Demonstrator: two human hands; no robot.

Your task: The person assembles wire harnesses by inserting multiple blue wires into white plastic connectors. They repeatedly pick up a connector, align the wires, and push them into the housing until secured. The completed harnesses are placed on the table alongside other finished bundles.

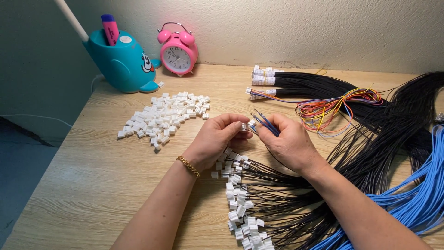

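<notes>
Wooden and pale, the worktop (92,185) stands against a light rough wall, and both hands meet above its middle. The left hand (216,139) pinches a small white connector (243,126) between thumb and fingertips, closed on it. The right hand (289,141) is just beside it, touching it at the fingertips, and grips a few thin blue wires (264,121) whose ends point toward the connector. If the wire ends are already inside the connector, I cannot tell. Under the hands lies a row of black wires with white plugs (238,203) on their ends, spreading toward the near edge. A heap of loose white connectors (162,115) lies to the left, well apart from the hands. To the right there are long black wire bundles (314,83), a coil of coloured wires (333,106) on them, and a bunch of light blue wires (416,199) near the right edge. At the back stand a teal whale-shaped pen holder (118,62) with a pink marker in it and a pink alarm clock (177,55). A gold bracelet (188,165) is on the left wrist.
</notes>
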